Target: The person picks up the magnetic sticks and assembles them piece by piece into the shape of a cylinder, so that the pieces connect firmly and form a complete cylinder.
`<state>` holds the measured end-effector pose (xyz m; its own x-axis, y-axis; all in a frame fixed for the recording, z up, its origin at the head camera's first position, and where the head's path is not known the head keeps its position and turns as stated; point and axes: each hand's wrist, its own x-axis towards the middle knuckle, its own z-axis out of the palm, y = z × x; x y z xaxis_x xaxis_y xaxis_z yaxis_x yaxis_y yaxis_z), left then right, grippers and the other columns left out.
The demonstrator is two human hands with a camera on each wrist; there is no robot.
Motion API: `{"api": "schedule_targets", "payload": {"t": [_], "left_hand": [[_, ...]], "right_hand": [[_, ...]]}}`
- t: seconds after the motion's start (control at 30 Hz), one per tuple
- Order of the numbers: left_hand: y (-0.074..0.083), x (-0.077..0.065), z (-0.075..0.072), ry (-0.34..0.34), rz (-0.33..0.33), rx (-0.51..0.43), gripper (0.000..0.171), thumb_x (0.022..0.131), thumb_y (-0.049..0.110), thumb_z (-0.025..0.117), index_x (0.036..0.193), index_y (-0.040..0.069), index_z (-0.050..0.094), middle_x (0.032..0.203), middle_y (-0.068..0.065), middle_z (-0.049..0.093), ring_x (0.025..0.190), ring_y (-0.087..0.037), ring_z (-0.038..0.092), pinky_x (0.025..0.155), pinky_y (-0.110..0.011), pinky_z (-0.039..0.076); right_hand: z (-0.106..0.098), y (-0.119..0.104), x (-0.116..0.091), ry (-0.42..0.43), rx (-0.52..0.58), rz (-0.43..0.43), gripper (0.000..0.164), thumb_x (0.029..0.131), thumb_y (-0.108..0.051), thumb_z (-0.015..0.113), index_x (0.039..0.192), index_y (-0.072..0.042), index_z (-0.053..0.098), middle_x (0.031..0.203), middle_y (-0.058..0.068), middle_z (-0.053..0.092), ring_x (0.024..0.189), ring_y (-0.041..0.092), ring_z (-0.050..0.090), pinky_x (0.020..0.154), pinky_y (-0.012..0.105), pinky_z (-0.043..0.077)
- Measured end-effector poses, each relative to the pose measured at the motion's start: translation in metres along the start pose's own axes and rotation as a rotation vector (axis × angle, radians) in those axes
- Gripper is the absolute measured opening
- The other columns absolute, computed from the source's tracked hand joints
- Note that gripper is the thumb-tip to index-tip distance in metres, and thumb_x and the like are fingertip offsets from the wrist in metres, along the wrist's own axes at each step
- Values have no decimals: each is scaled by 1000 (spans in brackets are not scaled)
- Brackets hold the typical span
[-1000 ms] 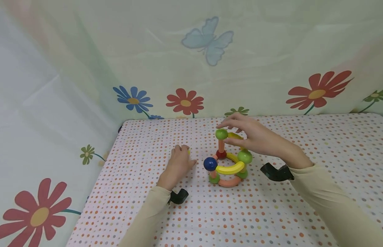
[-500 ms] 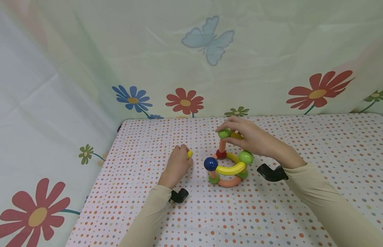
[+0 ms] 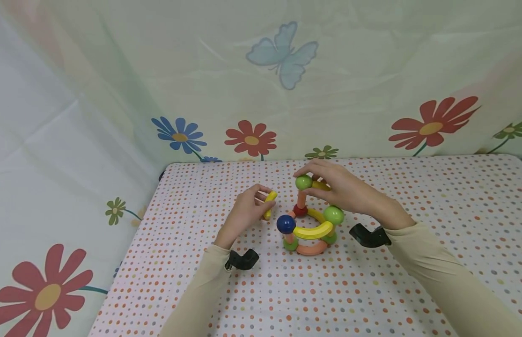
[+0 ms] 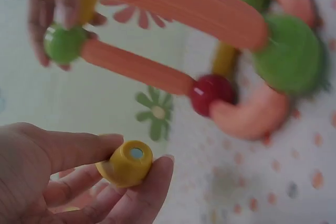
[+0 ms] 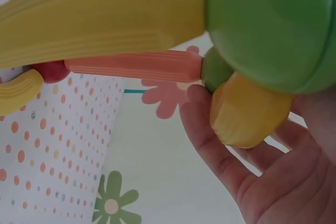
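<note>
My left hand (image 3: 245,210) pinches a yellow magnetic rod (image 3: 270,201) between thumb and fingers, left of the toy structure. In the left wrist view the rod (image 4: 128,163) points a round metal-tipped end at the camera. My right hand (image 3: 342,187) grips the green ball (image 3: 304,182) at the back top corner, thumb on its near side and fingers behind. Under that ball an upright orange rod (image 3: 301,199) stands on a red ball (image 3: 300,210). A curved yellow rod (image 5: 247,111) joins the green ball, partly behind the right hand.
At the structure's front, a curved yellow rod (image 3: 313,231) links a blue ball (image 3: 286,224) to another green ball (image 3: 334,215). A curved orange rod (image 3: 311,248) lies at the base. The dotted tablecloth (image 3: 294,299) reaches a flowered backdrop (image 3: 345,93).
My left hand has lifted the yellow rod and turned, moving right toward the structure. My right hand has closed onto the green ball, which shifted slightly.
</note>
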<state>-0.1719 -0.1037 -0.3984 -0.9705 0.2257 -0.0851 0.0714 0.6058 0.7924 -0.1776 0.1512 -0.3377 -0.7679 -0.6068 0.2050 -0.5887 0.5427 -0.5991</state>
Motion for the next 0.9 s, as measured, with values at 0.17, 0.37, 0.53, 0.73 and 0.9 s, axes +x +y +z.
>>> {"api": "schedule_targets", "payload": {"t": [0.17, 0.37, 0.53, 0.73, 0.9], "left_hand": [[27, -5, -11, -24, 62, -19, 36, 98, 22, 76, 130, 7, 67, 117, -13, 70, 102, -27, 71, 72, -30, 59], [49, -7, -15, -54, 102, 21, 37, 98, 26, 76, 129, 8, 69, 115, -10, 71, 102, -25, 68, 75, -30, 58], [53, -5, -15, -56, 109, 27, 34, 97, 25, 77, 126, 8, 71, 113, -10, 72, 100, -24, 68, 72, -28, 57], [50, -2, -16, -86, 121, -36, 32, 101, 25, 72, 126, 6, 71, 110, -10, 73, 92, -22, 70, 69, -27, 56], [43, 4, -19, -159, 100, -182, 32, 106, 25, 65, 130, 4, 70, 108, -11, 73, 89, -21, 70, 82, -39, 60]], "right_hand": [[0, 1, 2, -2, 6, -30, 35, 92, -1, 78, 126, -4, 69, 122, 11, 67, 99, 25, 66, 84, 44, 58], [0, 1, 3, -9, 26, -34, 35, 92, -1, 78, 126, -4, 69, 119, 10, 67, 99, 24, 66, 85, 44, 58], [-6, -9, -1, 22, 17, 36, 35, 99, -8, 72, 134, -4, 65, 130, 14, 63, 114, 33, 63, 95, 56, 54], [-13, -29, -12, 123, -72, -14, 32, 98, -8, 74, 130, -5, 66, 130, 14, 59, 121, 37, 56, 98, 59, 49], [3, -51, -21, 88, -88, -166, 29, 90, -7, 83, 117, -9, 72, 118, 4, 62, 100, 19, 59, 83, 39, 55]]}}
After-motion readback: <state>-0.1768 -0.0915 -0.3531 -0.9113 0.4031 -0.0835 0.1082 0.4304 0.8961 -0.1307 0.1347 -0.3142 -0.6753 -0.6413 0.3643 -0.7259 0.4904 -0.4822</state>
